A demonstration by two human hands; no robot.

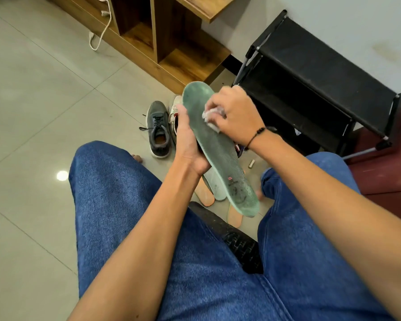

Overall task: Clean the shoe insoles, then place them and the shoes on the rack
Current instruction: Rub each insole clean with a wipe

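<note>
- Two hands meet over our lap: our left hand (pixel 190 140) curls around the long edge of a green insole (pixel 220 149), holding it tilted with the toe end far and the heel end near.
- Our right hand (pixel 232 112) pinches a crumpled white wipe (pixel 210 119) and presses it against the upper half of that insole's face; a dark bracelet (pixel 255 135) sits on the wrist.
- Below the held insole, on the tiled floor (pixel 33 100), we see more insoles lying between our knees: a pale one (pixel 217 184) and two orange-edged ones (pixel 204 193) and (pixel 234 216), partly hidden.
- We see a grey laced shoe (pixel 159 128) standing on the floor just left of our hands, its opening showing a tan lining with nothing we can make out inside.
- Just beside it, a white shoe (pixel 175 112) is mostly covered by our left hand.
- At the far right stands a black shoe rack (pixel 322 72); the tiers we can see are dark fabric, and the lower ones lie in shadow, so we cannot tell what they hold.
- Farther off, a wooden cabinet (pixel 162 38) has open compartments, with a white cord (pixel 102 31) hanging by it.
- A small metallic cylinder (pixel 251 163) lies on the floor near our right knee.
</note>
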